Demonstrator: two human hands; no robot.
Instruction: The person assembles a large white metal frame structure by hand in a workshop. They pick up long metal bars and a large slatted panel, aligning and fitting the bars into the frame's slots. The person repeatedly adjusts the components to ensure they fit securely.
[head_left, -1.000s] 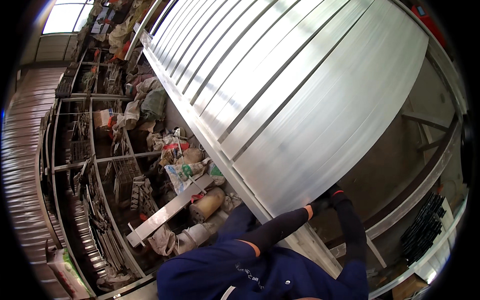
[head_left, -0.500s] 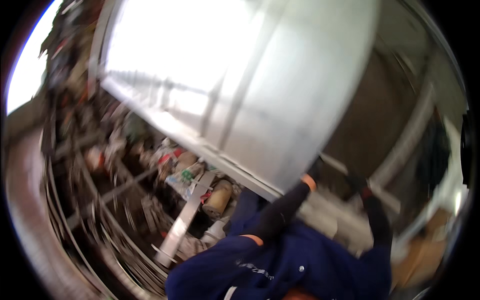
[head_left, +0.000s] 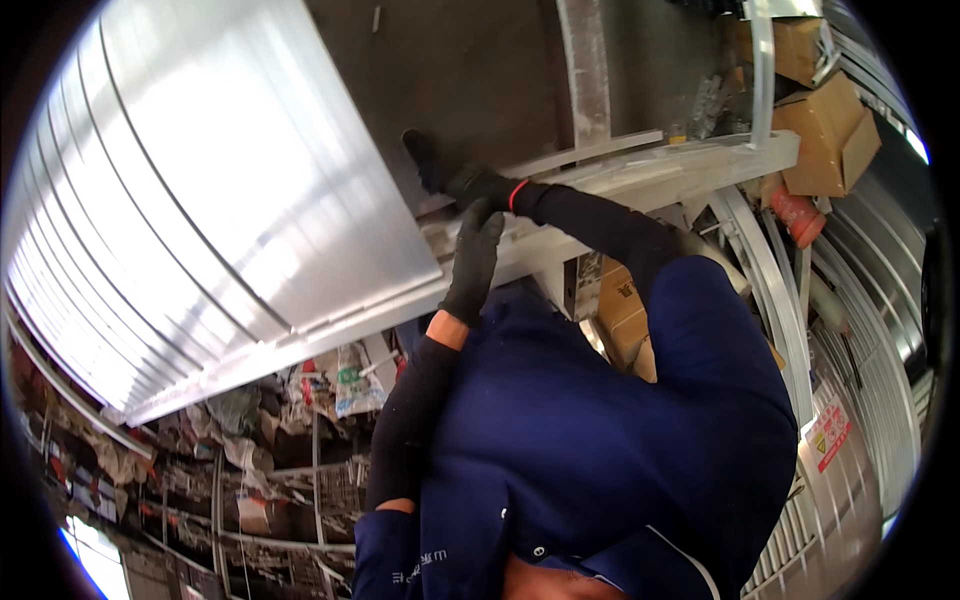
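- Sheet metal filled the upper left of my view: a large ribbed metal panel (head_left: 200, 200), bright and silvery, its ribs running side by side along its length.
- Its long axis ran on a slant, from the lower left of the frame up toward the upper middle, and the near short edge faced the person's chest, just above the dark blue jacket (head_left: 600, 440).
- I saw the left hand (head_left: 472, 262) in a black glove, fingers stretched out and laid flat up against the panel's near corner and the pale metal rail (head_left: 660, 170) beside it; it pinched nothing that I could make out.
- The right hand (head_left: 470, 182), also in a black glove, reached further up and lay on the rail just past the panel's edge. Whether its fingers curled round the rail or only pressed on it, I could not tell.
- The two hands sat close together, the right just above the left.
- Cardboard boxes (head_left: 825, 125) stood at the upper right, well apart from the hands.
- Cluttered wire racks (head_left: 260, 480) lay below the panel at the lower left.
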